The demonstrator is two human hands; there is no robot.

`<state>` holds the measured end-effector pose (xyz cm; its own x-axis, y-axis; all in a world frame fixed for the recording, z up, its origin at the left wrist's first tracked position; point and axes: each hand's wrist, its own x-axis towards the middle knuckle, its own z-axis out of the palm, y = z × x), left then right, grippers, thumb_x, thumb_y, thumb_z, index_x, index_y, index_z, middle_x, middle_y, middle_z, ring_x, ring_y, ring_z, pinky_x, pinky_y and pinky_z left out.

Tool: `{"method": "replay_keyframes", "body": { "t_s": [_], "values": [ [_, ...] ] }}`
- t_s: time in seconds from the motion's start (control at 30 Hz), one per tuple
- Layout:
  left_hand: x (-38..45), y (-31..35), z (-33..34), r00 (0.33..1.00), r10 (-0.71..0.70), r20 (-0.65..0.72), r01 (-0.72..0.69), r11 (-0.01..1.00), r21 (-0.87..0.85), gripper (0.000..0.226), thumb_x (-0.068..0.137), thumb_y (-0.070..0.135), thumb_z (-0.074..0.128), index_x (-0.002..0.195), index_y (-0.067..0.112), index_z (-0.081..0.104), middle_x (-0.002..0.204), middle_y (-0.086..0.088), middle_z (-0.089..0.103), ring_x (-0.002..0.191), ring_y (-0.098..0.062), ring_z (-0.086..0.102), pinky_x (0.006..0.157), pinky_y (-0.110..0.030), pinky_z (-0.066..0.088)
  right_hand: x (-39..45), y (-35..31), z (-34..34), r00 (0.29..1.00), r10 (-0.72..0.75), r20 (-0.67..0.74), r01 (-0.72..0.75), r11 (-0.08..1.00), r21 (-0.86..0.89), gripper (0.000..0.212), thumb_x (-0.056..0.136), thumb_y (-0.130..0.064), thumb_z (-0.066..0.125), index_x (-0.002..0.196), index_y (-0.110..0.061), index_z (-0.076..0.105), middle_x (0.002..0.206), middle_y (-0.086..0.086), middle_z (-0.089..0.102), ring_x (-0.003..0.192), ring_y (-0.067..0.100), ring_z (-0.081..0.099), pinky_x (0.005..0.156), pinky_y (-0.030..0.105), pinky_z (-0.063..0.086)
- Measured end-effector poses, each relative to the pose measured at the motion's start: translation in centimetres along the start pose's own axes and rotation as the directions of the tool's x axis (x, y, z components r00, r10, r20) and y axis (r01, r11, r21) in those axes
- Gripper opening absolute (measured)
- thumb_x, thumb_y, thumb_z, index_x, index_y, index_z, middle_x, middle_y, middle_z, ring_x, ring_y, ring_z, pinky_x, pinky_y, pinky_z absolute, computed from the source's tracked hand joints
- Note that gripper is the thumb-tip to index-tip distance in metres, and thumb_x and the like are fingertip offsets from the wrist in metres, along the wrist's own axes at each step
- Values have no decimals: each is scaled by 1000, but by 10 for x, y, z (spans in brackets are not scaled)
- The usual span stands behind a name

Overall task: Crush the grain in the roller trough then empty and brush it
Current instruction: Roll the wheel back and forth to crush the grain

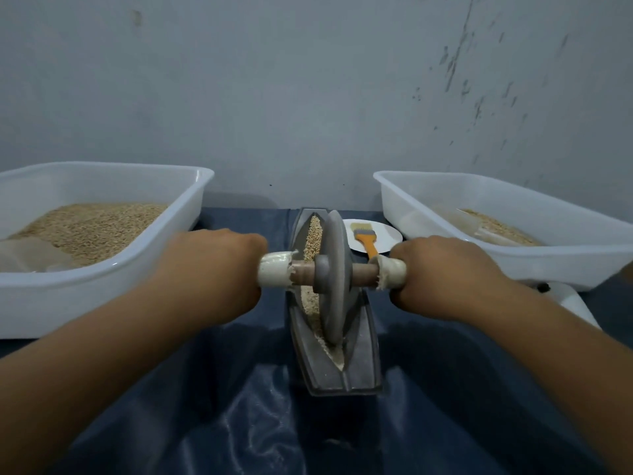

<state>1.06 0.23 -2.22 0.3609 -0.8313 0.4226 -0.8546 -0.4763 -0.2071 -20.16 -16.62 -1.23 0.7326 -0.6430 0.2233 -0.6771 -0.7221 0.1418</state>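
Right now I see both hands on the roller, one on each end. My left hand [219, 269] has its fingers curled tight round the white end of the handle [275, 269]. My right hand [442, 272] does the same on the other white end. The fingers are hidden under the hands, so I go by the closed fists.

The handle runs left to right, straight across me. The big grey wheel [334, 279] sits in the middle of it, between my two hands, standing up on its edge. The wheel sits down in the trough [359, 337].

The trough is long and thin like a little boat. Its long way points away from me, toward the wall. So the handle and the trough cross each other. That is what matters for the next push: I think the wheel must roll forward and back along the trough, not sideways.

The grain [315, 234] lies in the groove of the trough, in front of the wheel and just behind it too. Both hands are equally near the wheel.

The brush [364, 238] rests on a white plate [390, 234] past my right hand. A white tub [102, 286] with grain sits on the left of the table and another white tub [513, 262] on the right
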Motion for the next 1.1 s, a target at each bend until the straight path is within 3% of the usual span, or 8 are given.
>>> {"method": "replay_keyframes", "body": {
  "t_s": [0.13, 0.3, 0.53, 0.67, 0.8, 0.97, 1.1],
  "values": [
    [35, 1, 22, 999, -2, -46, 1, 1000, -18, 26, 77, 33, 64, 75, 32, 38, 61, 11, 41, 54, -9, 41, 57, -27, 34, 44, -2, 23, 995, 65, -71, -64, 998, 15, 15, 74, -34, 58, 68, -29, 45, 66, -10, 52, 56, 8, 45, 46, 24, 26],
    [78, -2, 34, 1000, 15, -11, -15, 1000, -1, 19, 73, 28, 66, 81, 31, 48, 62, 10, 44, 61, -16, 50, 60, -29, 39, 82, 4, 34, 996, 89, -10, -88, 992, 94, 22, 61, -31, 68, 73, -29, 49, 72, -9, 57, 62, 12, 51, 49, 25, 30],
    [38, 0, 28, 1000, -11, 5, 12, 996, -87, 17, 78, 32, 64, 82, 30, 48, 67, 9, 48, 65, -15, 51, 62, -29, 44, 46, -4, 14, 996, 0, -93, -2, 1000, -17, 9, 75, -34, 60, 81, -30, 55, 70, -9, 54, 63, 13, 51, 49, 25, 29],
    [-9, -3, 18, 999, 5, -53, -10, 995, -95, 20, 75, 32, 62, 74, 30, 42, 60, 9, 46, 57, -13, 51, 54, -28, 44, 1, -6, -3, 985, -76, -154, 60, 992, -110, 19, 71, -37, 58, 68, -30, 40, 62, -8, 49, 56, 9, 46, 46, 24, 26],
    [-11, -6, 13, 986, 55, -157, -55, 998, 0, 26, 71, 33, 67, 71, 31, 40, 53, 11, 41, 47, -6, 40, 44, -22, 27, -4, -4, 0, 996, -23, -82, 20, 999, -36, 14, 71, -38, 59, 72, -31, 47, 67, -9, 55, 60, 10, 52, 47, 24, 31],
    [35, 0, 25, 999, -3, -47, 3, 1000, -5, 29, 76, 33, 63, 70, 32, 34, 60, 10, 42, 53, -10, 40, 54, -27, 34, 37, -4, 20, 996, 68, -55, -68, 998, 2, 16, 72, -31, 56, 66, -30, 41, 66, -10, 50, 56, 7, 44, 47, 23, 27],
    [58, -2, 35, 1000, -21, -7, 21, 999, -36, 28, 73, 33, 64, 71, 31, 36, 62, 10, 41, 59, -15, 44, 59, -29, 37, 64, -2, 24, 997, 52, -64, -52, 999, 6, 8, 70, -30, 58, 75, -28, 53, 68, -9, 55, 58, 10, 49, 48, 24, 30]
  ]
}}
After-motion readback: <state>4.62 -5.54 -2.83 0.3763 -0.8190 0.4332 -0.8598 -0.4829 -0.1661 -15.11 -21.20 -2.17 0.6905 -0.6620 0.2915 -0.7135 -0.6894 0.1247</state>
